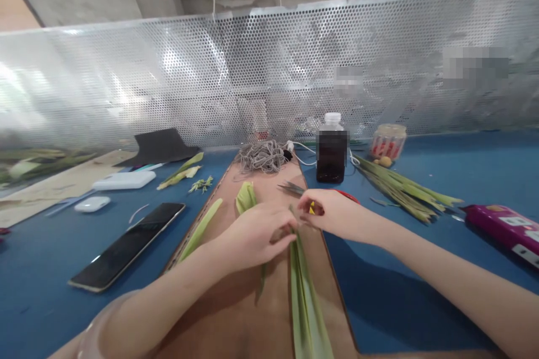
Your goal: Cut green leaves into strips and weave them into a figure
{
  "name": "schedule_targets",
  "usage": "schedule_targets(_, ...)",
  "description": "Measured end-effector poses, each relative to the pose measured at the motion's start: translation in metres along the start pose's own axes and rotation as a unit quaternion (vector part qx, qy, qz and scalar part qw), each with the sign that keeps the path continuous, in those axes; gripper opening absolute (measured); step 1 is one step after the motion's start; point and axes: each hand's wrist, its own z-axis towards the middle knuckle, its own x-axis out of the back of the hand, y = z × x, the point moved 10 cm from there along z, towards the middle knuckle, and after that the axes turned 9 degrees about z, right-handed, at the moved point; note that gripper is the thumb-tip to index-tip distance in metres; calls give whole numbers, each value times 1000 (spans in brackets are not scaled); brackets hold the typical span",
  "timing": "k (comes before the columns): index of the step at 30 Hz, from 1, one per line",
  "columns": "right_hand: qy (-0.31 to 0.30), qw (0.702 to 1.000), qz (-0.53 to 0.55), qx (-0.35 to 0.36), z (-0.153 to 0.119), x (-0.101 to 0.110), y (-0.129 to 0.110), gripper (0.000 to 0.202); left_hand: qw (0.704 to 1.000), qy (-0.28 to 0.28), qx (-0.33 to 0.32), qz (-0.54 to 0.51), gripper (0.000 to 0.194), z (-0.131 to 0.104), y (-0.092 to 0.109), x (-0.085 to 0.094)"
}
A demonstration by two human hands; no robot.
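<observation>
My left hand [263, 230] is closed, thumb and fingers pinching the narrow upper end of a long green leaf [306, 305]. The leaf runs lengthwise down the brown cardboard strip [227, 314] towards me. Just right of it, my right hand [322, 207] has its fingers curled into a pinch; what lies between the fingertips, if anything, is too small to name. Past the right hand lie scissors [290, 187], blades pointing left, their handles partly hidden. A folded piece of pale green leaf [246, 196] sits beyond my left hand, and another leaf piece [202, 229] lies along the strip's left edge.
Grey cord [263, 157] is heaped at the strip's far end. To the right stand a dark bottle [330, 165] and a jar [388, 143], near a leaf bundle [404, 188] and a purple packet [501, 230]. A phone [130, 247] and white case [124, 180] lie left.
</observation>
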Motion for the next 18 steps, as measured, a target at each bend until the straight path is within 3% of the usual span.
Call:
schedule_targets(3,-135,983,-93,88,-13,-22,-24,10,993,-84,-59,-55,12,-4,14,-10)
schedule_targets(6,-205,965,-91,135,-22,-37,-35,8,985,-123,-56,-103,15,-7,12,-15)
schedule_targets(12,-245,955,-62,155,-23,-53,-32,7,985,-123,-51,-112,17,-7,9,-21)
schedule_targets(18,-254,952,-45,162,-23,-56,-27,7,995,-83,-51,-23,22,-8,16,-13)
